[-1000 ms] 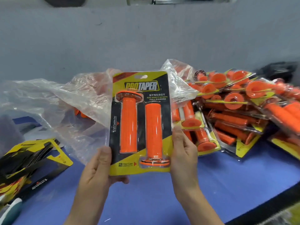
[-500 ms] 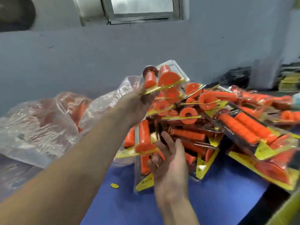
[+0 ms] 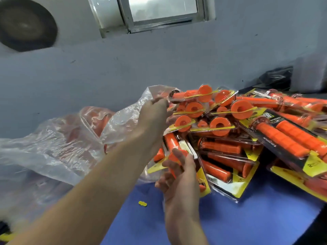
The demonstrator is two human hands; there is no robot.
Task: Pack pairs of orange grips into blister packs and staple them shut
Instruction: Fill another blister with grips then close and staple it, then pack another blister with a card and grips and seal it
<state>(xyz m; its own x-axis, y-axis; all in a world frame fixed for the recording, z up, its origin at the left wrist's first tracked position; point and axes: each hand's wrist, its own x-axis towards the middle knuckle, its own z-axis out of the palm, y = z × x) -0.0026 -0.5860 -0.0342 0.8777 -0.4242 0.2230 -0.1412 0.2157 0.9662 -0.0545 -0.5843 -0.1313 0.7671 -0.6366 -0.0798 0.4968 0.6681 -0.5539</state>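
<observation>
A finished blister pack point(image 3: 196, 95) with two orange grips lies on top of the pile of packed blister packs point(image 3: 230, 138) at the right. My left hand point(image 3: 154, 115) reaches out to that pack's left end, its fingers loose beside it and not wrapped round it. My right hand point(image 3: 178, 175) hovers lower, in front of the pile, with its fingers spread and nothing in it. Several packs in the pile show yellow and black cards and orange grip flanges.
A crumpled clear plastic bag point(image 3: 62, 147) holding loose orange grips lies at the left, under my left arm. The blue table top point(image 3: 247, 218) shows in front, with a small yellow scrap point(image 3: 142, 203) on it. A grey wall stands close behind.
A second ago both hands held the filled pack upright. My left hand then carried it to the right and laid it on top of the pile; my right hand let go and stayed low.
</observation>
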